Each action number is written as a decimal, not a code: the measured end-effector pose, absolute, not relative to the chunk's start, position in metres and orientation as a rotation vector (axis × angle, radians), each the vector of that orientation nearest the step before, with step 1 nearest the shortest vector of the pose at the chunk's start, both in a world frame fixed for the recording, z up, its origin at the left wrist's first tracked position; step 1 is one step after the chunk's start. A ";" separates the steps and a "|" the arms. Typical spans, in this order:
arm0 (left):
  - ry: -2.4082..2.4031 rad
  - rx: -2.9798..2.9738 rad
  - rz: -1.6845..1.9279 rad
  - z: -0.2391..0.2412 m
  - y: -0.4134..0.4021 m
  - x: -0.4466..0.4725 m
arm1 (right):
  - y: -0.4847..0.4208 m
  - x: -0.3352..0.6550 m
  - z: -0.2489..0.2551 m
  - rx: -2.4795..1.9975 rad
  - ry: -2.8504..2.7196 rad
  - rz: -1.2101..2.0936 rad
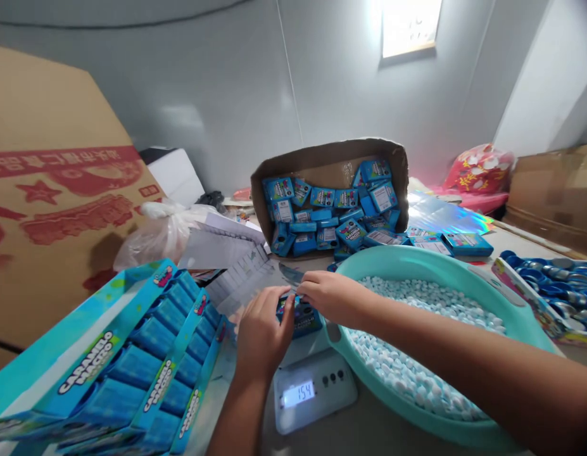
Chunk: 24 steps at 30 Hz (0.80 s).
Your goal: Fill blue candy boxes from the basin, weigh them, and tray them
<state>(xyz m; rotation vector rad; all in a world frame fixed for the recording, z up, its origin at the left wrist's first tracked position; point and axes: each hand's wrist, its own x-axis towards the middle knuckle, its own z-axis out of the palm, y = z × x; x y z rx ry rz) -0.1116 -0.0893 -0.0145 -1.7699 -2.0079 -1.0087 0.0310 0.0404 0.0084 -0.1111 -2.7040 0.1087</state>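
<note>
1. Small blue box (306,324): at the centre between both hands, seemingly on the scale's far part, though fingers hide some of it; clock directions run from it.
2. Display tray (84,373): at 9 o'clock, tilted, blue packs (133,366) standing in rows, probably angled so its openings face the person.
3. Left hand (263,332): at 8 o'clock, curled around the box's left end, gripping it, likely to steady it.
4. Scale (316,411): at 6 o'clock, lit display reading 154, presumably turned for easy reading.
5. Carton (328,170): at 12 o'clock, mouth facing forward, similar boxes (353,233) inside, likely for reach.
6. Right hand (338,296): at 1 o'clock, fingers bunched at the box's upper edge; I cannot tell whether they pinch it.
7. Teal tub (402,261): at 3 o'clock, beneath the right forearm, its pale candies (430,383) probably kept handy.
</note>
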 end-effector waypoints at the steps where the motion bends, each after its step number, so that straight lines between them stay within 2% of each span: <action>1: -1.998 -1.779 -1.001 -0.014 -0.090 -0.111 | 0.040 0.031 0.009 -0.125 -2.704 0.132; 11: -2.009 -1.992 -0.743 -0.001 -0.098 -0.108 | 0.042 0.039 0.009 -0.097 -2.659 0.313; 24: -1.986 -2.001 -0.646 0.002 -0.103 -0.110 | 0.047 0.038 -0.003 -0.144 -2.465 0.561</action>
